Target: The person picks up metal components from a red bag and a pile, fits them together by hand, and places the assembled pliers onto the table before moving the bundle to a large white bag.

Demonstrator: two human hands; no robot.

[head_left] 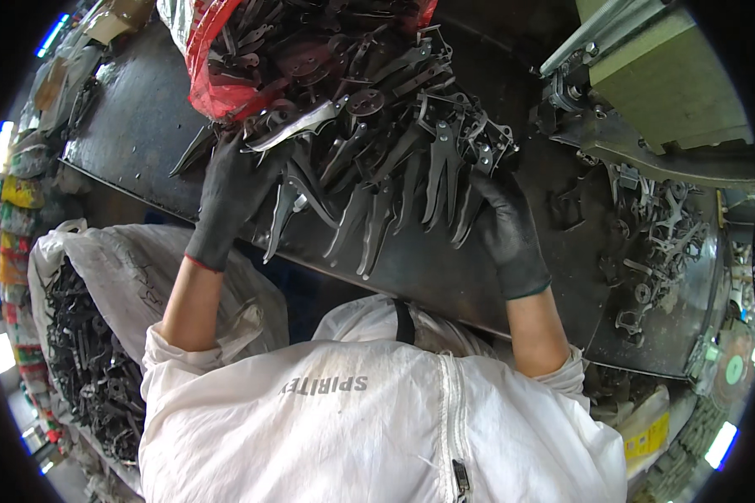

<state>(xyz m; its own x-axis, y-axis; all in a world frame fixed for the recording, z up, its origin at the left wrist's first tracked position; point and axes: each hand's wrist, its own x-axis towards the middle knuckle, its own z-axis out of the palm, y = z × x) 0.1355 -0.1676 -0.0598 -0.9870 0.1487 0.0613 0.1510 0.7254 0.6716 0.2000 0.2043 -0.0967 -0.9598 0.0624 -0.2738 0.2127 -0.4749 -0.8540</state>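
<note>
Dark metal scissor halves (386,159) lie heaped on a black steel workbench (143,126), their blades fanning out toward the near edge of the bench. Behind the heap, a red plastic sack (205,80) spills more of the same parts onto the pile. To the right, a smaller scatter of dark metal pieces (658,243) rests on the bench, well apart from the main heap, below a grey-green machine (663,75). Down on the left, beside the bench, a white sack (126,277) stands open with more dark parts inside.

Both hands wear black gloves. The left hand (231,197) lies spread on the left flank of the heap, fingers open and pressed among the blades, next to one brighter steel blade (298,126). The right hand (503,222) rests on the right flank, fingers curled loosely against the parts; whether it actually grips one cannot be made out.
</note>
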